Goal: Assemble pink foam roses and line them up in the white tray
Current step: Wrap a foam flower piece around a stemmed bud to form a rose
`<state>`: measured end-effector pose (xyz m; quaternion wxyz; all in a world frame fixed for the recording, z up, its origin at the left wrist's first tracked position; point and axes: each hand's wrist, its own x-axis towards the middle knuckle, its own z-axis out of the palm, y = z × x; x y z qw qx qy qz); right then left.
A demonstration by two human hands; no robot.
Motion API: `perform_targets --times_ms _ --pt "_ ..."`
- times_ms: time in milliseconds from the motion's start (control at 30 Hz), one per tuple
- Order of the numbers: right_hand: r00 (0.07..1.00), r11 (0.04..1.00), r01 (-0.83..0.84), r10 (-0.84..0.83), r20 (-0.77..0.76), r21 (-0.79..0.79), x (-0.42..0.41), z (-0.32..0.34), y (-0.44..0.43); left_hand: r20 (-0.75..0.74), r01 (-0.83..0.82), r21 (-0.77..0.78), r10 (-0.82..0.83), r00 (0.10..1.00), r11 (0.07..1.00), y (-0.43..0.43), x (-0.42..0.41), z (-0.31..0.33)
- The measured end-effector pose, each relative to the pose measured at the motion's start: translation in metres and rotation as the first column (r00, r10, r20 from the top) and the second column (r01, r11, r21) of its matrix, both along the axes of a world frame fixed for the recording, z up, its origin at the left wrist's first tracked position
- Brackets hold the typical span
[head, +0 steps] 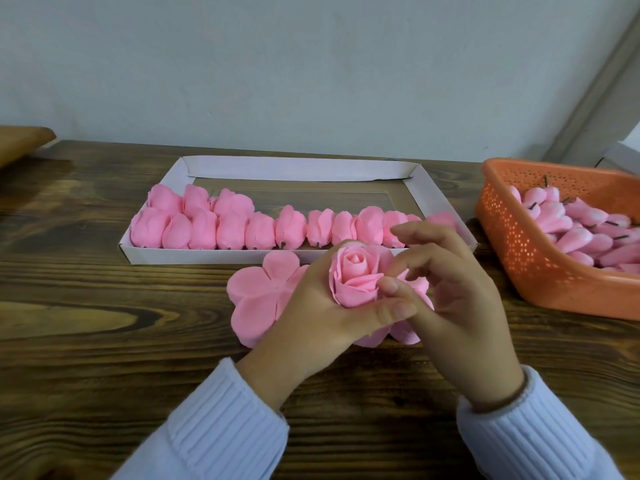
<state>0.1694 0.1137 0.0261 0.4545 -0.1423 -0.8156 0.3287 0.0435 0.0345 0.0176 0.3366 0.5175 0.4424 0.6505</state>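
Observation:
My left hand cups a pink foam rose from below, its thumb curled across the front petals. My right hand hovers beside the rose with fingers spread and its thumb tip touching an outer petal. Flat pink petal sheets lie on the table under both hands. Behind them stands the white tray, with a row of finished pink roses laid on their sides along its near wall and a few more stacked at the left.
An orange perforated basket at the right holds several pink rose buds on dark stems. The dark wooden table runs back to a pale wall. A brown wooden object sits at the far left edge.

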Motion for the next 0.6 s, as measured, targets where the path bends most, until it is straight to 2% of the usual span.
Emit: perform_targets --times_ms 367,500,600 --pt "0.996 0.992 0.067 -0.061 -0.058 0.109 0.0008 -0.0002 -0.0007 0.030 0.016 0.023 -0.017 0.999 1.000 0.0005 -0.0020 -0.0015" --pt "0.996 0.977 0.081 -0.069 -0.063 0.199 0.0015 -0.0002 -0.0003 0.079 0.022 0.039 -0.025 0.997 0.999 0.0032 -0.0040 -0.0041" --pt "0.998 0.986 0.050 -0.041 -0.057 0.157 0.0024 -0.0005 -0.0011 0.146 0.050 0.044 -0.056 0.988 0.998 0.0038 -0.0048 -0.0064"
